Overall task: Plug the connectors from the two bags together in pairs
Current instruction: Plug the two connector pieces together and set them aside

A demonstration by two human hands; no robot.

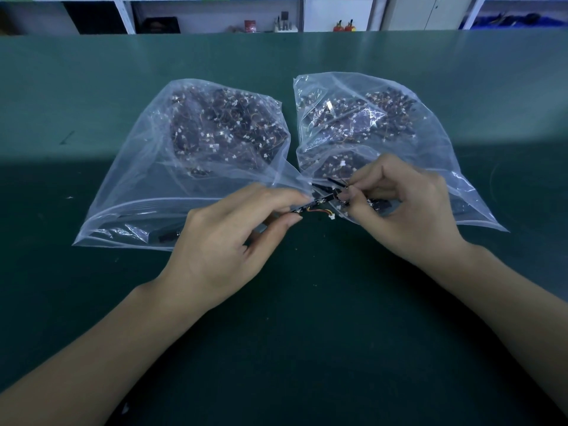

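Two clear plastic zip bags lie side by side on the dark green table [92, 302], mouths toward the person. The left clear bag [138, 179] holds a heap of small black boards w/ thin orange wires and white plugs; a few dark pieces sit loose near its mouth. The right clear bag [430, 142] holds a similar heap.

Between the bag mouths, the left hand [227, 241] pinches a narrow black strip board [319, 202] between thumb and fingertips. Its long axis runs low-left to high-right, free end toward the right hand. A short orange wire w/ white plug [321, 213] hangs off it just past the grip.

The right hand [408, 207] pinches a second thin black connector piece [336, 182] at fingertips, pointing up-left. Whether the two pieces touch can't be told.
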